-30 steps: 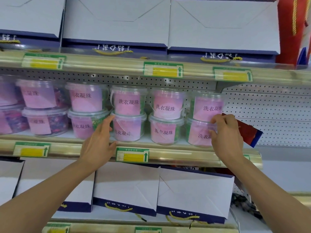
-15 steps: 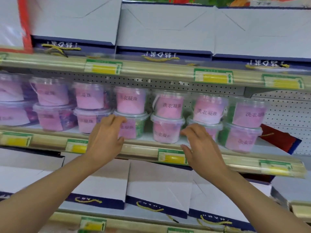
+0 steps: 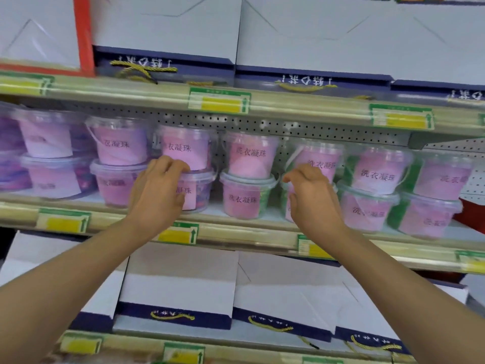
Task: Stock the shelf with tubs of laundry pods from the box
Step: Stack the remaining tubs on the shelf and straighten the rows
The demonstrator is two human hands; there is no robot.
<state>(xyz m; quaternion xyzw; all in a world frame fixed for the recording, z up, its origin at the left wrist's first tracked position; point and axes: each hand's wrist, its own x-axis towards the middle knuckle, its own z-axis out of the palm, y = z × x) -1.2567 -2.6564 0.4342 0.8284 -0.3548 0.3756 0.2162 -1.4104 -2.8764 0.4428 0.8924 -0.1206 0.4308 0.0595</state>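
Clear round pink-labelled tubs [image 3: 249, 177] on perforated-backed shelf [image 3: 252, 232]

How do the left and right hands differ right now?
The left hand rests on a lower tub, fingers curled over its lid. The right hand hovers in front of a tub stack, fingers loosely curled, holding nothing. Both are raised to the same shelf.

We find the shelf [image 3: 236, 233] packed with tubs [image 3: 246, 195] stacked two high, their tops close under the upper shelf [image 3: 288, 106]. A narrow gap opens between the third and fourth stacks, showing pegboard [image 3: 217, 151]. Far right, a red item [image 3: 469, 214] lies beside the last stack.
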